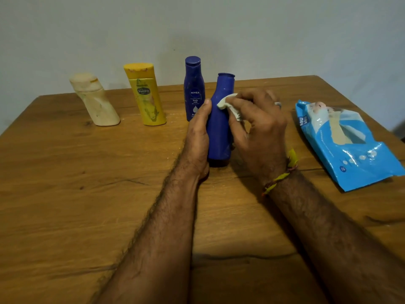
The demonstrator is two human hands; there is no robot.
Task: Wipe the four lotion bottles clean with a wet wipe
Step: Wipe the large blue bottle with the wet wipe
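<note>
At desk centre, our hands: both work on one blue bottle [219, 128] that stands upright on the wood.
Left hand [198, 137]: fingers curled round the bottle's left side, thumb tip up near the shoulder; we hold the bottle steady.
Right hand [258, 123]: fingers bent, pinching a crumpled wet wipe [228, 105] and pressing it against the bottle's upper right side, below the neck.
Right wrist: we wear a yellow and red thread band [281, 174], and a ring [277, 104] shows on one finger.
Other bottles: a Nivea bottle [194, 88], dark blue, stands just behind and left of the held one; further left a yellow Vaseline bottle [145, 95], then a cream bottle [94, 99] at the row's far left. All three stand upright, apart from each other.
Wipes pack [348, 145]: blue, lying flat to our right, well apart from the bottles; its top flap looks peeled back.
Desk [87, 194]: brown wood with visible grain and a few dark knots.
Room: a plain pale wall [197, 25] rises directly behind the desk's far edge.
</note>
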